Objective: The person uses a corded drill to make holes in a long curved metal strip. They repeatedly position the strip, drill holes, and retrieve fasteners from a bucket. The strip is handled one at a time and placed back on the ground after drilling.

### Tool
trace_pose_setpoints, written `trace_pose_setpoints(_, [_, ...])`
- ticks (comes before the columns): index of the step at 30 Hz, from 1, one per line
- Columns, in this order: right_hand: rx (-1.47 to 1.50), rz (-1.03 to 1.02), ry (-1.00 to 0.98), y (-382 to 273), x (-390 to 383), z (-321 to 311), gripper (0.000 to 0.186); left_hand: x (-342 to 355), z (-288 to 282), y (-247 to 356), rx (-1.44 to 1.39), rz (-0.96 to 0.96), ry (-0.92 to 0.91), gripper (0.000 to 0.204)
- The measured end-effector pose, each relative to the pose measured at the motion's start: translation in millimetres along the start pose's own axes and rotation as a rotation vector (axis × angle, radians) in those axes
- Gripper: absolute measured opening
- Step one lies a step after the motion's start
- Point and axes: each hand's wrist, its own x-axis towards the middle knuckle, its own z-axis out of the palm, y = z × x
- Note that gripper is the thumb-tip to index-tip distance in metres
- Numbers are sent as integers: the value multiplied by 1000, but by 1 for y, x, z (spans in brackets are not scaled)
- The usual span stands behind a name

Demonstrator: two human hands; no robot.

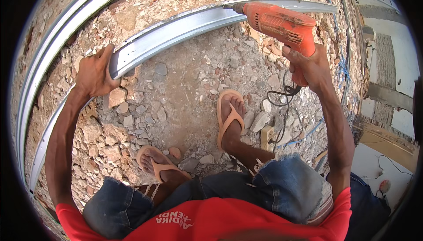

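My right hand (310, 67) is wrapped round the handle of a worn red power drill (280, 23). The drill lies almost level, and its chuck and bit point left onto a silver metal channel (176, 29). Whether the bit is into the metal I cannot tell. With my left hand (97, 71) I grip the same channel on its left side, the fingers closed over its edge. Several small dark holes or marks show along the channel near that hand. From the drill's handle a black cord (288, 92) hangs down in loops.
More long metal channels (48, 60) run along the left. A pale socket block (267, 139) with the cord lies by my sandalled foot (231, 113). Broken stone and rubble (114, 144) cover the ground. Blue wire (343, 70) and a damaged wall (387, 60) are on the right.
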Motion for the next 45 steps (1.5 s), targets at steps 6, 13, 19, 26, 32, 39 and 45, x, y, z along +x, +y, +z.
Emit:
trace_pose_setpoints(6, [-120, -113, -62, 3, 16, -22, 36, 0, -4, 6, 17, -29, -25, 83])
trace_pose_setpoints(13, [-469, -114, -96, -27, 58, -60, 40, 2, 2, -1, 13, -4, -24, 85])
trace_pose_setpoints(19, [-497, -210, -65, -34, 42, -46, 36, -1, 3, 1, 13, 5, -4, 84])
trace_pose_setpoints(26, [-423, -151, -13, -31, 37, -43, 31, 1, -4, 4, 1, 12, 7, 83])
trace_pose_setpoints(32, [-120, -134, 21, -8, 30, -35, 31, 0, -3, 6, 9, 12, 8, 81])
trace_pose_setpoints(39, [77, -108, -28, 6, -2, -40, 32, 1, -4, 6, 27, 13, 3, 78])
trace_pose_setpoints(45, [144, -182, -30, -3, -50, -17, 50, 2, 5, 4, 81, 5, -42, 77])
